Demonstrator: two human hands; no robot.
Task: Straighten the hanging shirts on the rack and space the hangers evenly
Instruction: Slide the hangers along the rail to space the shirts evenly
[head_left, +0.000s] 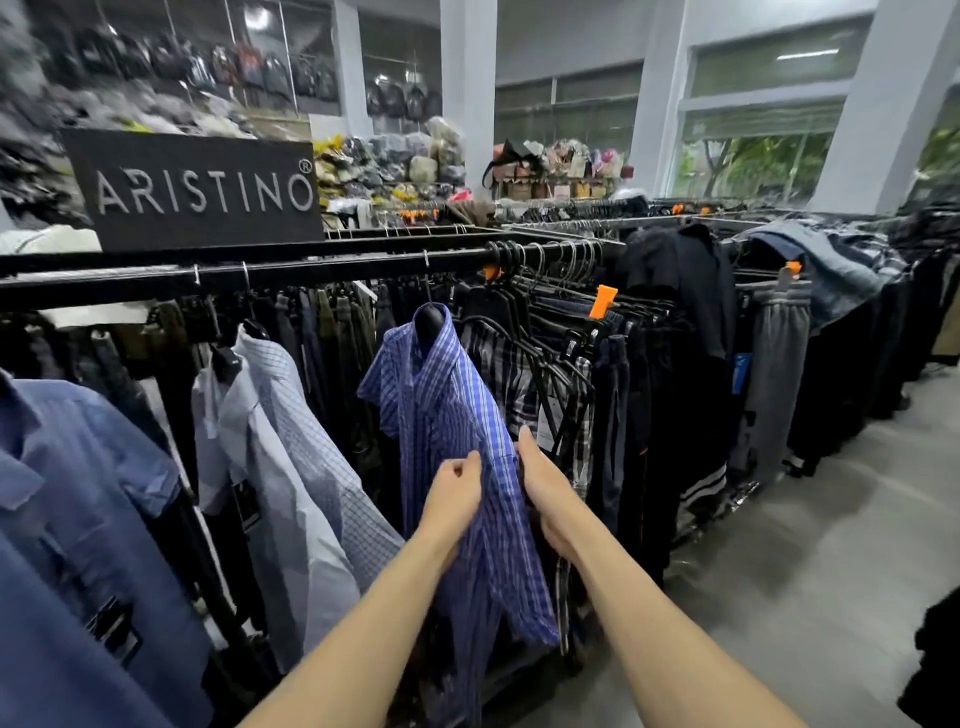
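Observation:
A blue checked shirt (441, 410) hangs on a black hanger (429, 318) from the black rack rail (311, 271). My left hand (452, 493) pinches the shirt's front at mid-height. My right hand (545, 488) grips the shirt's right edge, thumb up along the cloth and fingers hidden behind it. Left of it hang a white checked shirt (306, 447) and a light blue shirt (88, 499), with wide gaps between the hangers.
A black ARISTINO sign (197, 189) stands on the rack top. Dark trousers and checked garments (582, 364) crowd the rail right of the blue shirt. More racks (831, 291) run to the right. Grey floor (779, 571) lies at the right.

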